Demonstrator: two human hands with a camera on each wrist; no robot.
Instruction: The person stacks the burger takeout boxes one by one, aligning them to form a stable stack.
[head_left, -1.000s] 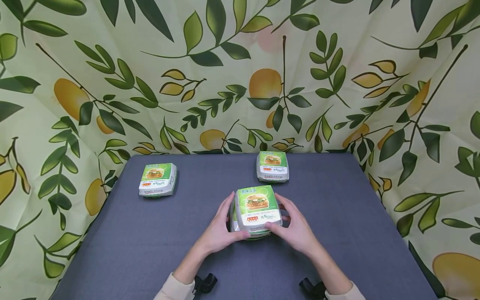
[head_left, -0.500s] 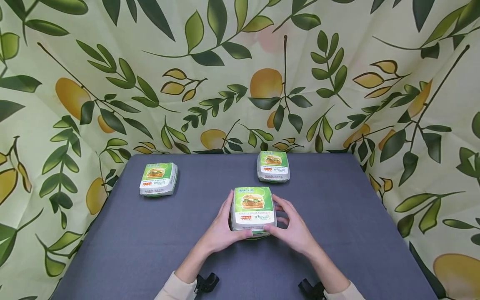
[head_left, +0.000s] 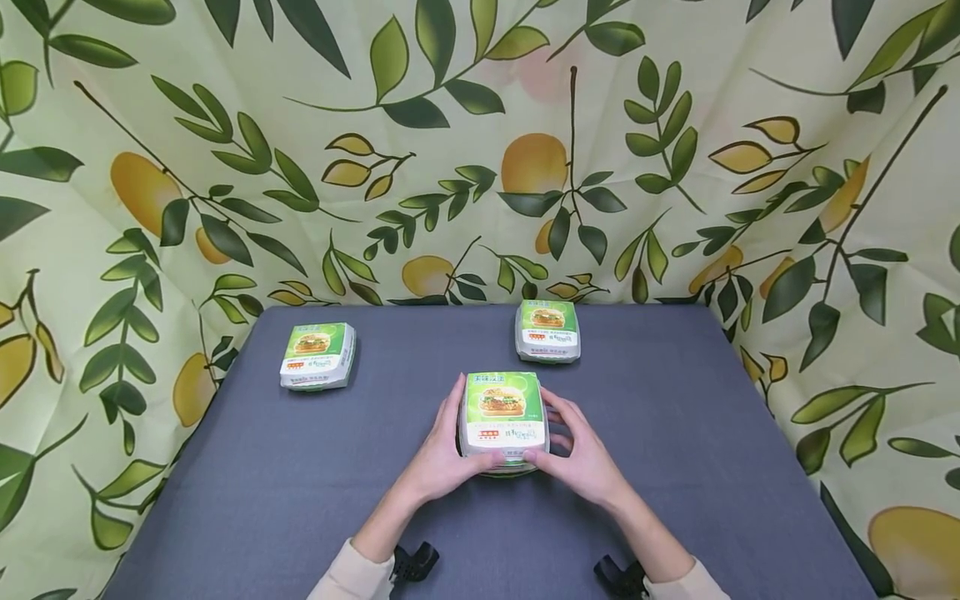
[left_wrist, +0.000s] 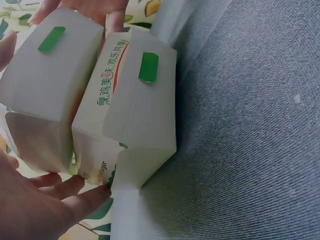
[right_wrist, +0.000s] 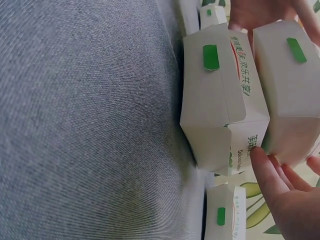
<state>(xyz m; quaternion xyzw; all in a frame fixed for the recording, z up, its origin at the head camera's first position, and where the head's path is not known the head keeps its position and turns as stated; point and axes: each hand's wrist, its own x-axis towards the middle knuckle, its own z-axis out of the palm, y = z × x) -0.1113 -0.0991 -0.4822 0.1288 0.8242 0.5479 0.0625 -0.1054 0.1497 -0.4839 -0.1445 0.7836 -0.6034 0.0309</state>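
Two burger boxes stand stacked near the middle of the table. The upper burger box (head_left: 502,408) has a green and white lid with a burger picture. The lower burger box (left_wrist: 142,100), mostly hidden from the head view, rests on the cloth. My left hand (head_left: 441,462) holds the upper box's left side, thumb at its front edge. On the other side my right hand (head_left: 588,467) holds it, thumb also at the front. Some fingertips touch the lower box in both wrist views. Green tabs show on both boxes' fronts.
Another burger box (head_left: 318,357) sits at the table's back left. A further burger box (head_left: 547,332) stands behind the stack, slightly right. Grey-blue cloth (head_left: 300,483) covers the table, and a leaf-print curtain (head_left: 450,167) hangs around its back and sides.
The upper box has shifted left and now sits squarely over the lower one, where before it was offset to the right and turned. Both hands have moved slightly left with it.
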